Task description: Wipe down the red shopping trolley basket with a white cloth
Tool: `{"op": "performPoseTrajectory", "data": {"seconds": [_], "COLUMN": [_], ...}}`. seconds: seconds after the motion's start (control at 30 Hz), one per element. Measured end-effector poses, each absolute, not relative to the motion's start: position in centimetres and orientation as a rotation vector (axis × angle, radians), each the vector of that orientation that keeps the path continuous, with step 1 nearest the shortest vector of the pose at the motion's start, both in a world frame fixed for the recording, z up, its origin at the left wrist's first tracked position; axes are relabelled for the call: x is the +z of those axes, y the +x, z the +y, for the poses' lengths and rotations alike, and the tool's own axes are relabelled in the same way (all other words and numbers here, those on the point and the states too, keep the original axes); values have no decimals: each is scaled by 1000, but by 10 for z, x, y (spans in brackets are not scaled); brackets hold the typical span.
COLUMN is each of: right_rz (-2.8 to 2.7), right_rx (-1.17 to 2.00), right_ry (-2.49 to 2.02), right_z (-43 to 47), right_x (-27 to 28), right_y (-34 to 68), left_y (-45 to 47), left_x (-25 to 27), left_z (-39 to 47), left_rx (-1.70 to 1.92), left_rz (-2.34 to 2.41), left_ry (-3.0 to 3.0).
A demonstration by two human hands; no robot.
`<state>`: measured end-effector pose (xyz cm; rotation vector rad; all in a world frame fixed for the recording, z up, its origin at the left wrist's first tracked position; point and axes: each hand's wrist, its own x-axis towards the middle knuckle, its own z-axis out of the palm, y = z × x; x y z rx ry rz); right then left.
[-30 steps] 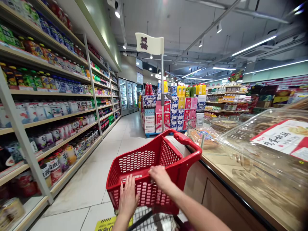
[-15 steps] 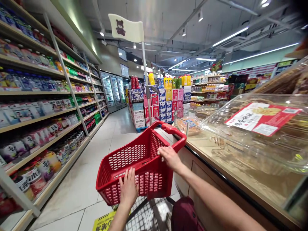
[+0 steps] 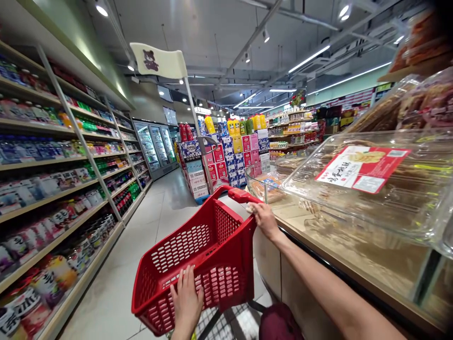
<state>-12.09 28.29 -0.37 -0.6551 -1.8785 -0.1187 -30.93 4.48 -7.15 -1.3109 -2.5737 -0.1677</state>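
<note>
A small red shopping cart (image 3: 226, 250) with a perforated plastic basket stands in front of me, turned at an angle. No goods show in the part of its basket that I can see. My right hand (image 3: 264, 218) has its fingers curled round the near end of the cart's red handle (image 3: 240, 194). Over the near side rim of the basket lies my left hand (image 3: 187, 295), fingers stretched out and thumb apart. From the cart a pole rises with a cream flag (image 3: 159, 61) that bears a brown bear.
Shelves of drinks (image 3: 71, 174) line the left side of the tiled aisle (image 3: 155, 208). Close on my right is a display counter (image 3: 304, 269) with clear-lidded pastry packs (image 3: 368, 174). Stacked cartons (image 3: 215, 165) stand ahead, glass-door fridges (image 3: 155, 146) further back.
My right hand has moved from the basket's near rim up to the handle and closed round it. The left hand stays on the side rim. The cart sits slightly lower and further left in view.
</note>
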Motion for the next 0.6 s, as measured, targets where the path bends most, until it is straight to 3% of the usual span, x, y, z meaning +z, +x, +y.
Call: {"op": "performPoseTrajectory", "data": {"seconds": [0.23, 0.43, 0.6], "right_rz": [-2094, -1804, -2040], "right_rx": [-183, -180, -243], "right_ry": [-502, -736, -354], "right_z": [247, 297, 274], "right_x": [-18, -4, -24], "right_y": [-151, -116, -142], "left_y": [-304, -305, -309], "left_x": [-76, -76, -81], "left_z": [49, 54, 59], "left_rx": [-226, -244, -229], "left_rz": [-2566, -2591, -2613], "left_ry": [-1296, -1303, -1263]}}
